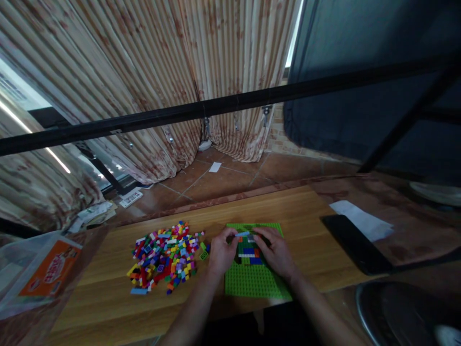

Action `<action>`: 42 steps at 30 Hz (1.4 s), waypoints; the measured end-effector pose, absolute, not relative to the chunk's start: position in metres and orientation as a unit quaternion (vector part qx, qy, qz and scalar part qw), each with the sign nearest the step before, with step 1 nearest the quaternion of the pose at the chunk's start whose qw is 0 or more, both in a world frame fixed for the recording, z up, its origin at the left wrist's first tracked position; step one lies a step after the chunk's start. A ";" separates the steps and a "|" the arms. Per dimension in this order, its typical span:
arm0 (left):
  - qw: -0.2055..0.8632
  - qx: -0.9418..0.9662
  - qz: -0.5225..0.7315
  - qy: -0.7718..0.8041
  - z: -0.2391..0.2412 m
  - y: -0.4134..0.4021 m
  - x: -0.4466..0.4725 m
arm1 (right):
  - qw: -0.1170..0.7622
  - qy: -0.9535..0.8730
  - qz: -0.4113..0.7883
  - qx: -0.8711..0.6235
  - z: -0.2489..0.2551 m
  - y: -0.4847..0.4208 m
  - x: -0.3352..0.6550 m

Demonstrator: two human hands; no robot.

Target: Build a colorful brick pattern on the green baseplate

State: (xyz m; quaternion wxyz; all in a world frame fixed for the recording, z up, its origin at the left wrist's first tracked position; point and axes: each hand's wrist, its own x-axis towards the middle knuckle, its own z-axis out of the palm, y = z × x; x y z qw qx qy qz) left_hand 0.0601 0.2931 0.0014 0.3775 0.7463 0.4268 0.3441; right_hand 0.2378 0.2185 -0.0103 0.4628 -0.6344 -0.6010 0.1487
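A green studded baseplate (pixel 252 283) lies on the wooden table (pixel 295 211) in front of me, with several bricks in blue, red, white and black fixed near its middle. My left hand (pixel 221 253) and my right hand (pixel 275 251) hover over the plate. Both pinch the ends of a thin light-blue brick (pixel 242 234) held just above the built rows. A loose heap of small coloured bricks (pixel 163 257) sits to the left of the plate, close to my left hand.
A black phone-like slab (pixel 355 242) and a white paper (pixel 362 220) lie at the table's right. A clear bag with an orange package (pixel 48 271) sits at the left edge. A black metal bar (pixel 230 103) crosses above. Curtains hang behind; a stool (pixel 406 307) stands lower right.
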 end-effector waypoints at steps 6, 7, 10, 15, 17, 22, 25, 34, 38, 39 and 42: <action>0.383 0.743 0.362 0.413 -0.003 0.290 0.059 | 0.419 -0.633 0.130 -0.638 -0.007 0.220 0.236; 0.385 0.741 0.365 0.412 -0.003 0.289 0.058 | 0.416 -0.635 0.130 -0.638 -0.008 0.220 0.236; 0.387 0.742 0.366 0.408 -0.006 0.288 0.058 | 0.414 -0.639 0.130 -0.635 -0.009 0.220 0.236; 0.388 0.739 0.372 0.407 -0.009 0.288 0.058 | 0.422 -0.631 0.129 -0.639 -0.011 0.222 0.236; 0.388 0.739 0.372 0.406 -0.008 0.288 0.058 | 0.427 -0.620 0.134 -0.645 -0.011 0.223 0.235; 0.397 0.731 0.376 0.409 -0.006 0.288 0.059 | 0.434 -0.585 0.150 -0.669 -0.006 0.231 0.230; 0.397 0.729 0.375 0.413 -0.004 0.288 0.060 | 0.438 -0.561 0.153 -0.686 -0.005 0.235 0.227; 0.400 0.717 0.384 0.421 -0.005 0.285 0.062 | 0.467 -0.528 0.186 -0.685 -0.015 0.237 0.227; 0.398 0.711 0.394 0.426 -0.005 0.284 0.064 | 0.459 -0.534 0.189 -0.684 -0.019 0.238 0.230; 0.398 0.711 0.392 0.427 -0.005 0.284 0.064 | 0.454 -0.537 0.189 -0.685 -0.020 0.238 0.231; 0.394 0.711 0.387 0.434 -0.004 0.284 0.065 | 0.444 -0.548 0.184 -0.684 -0.020 0.239 0.233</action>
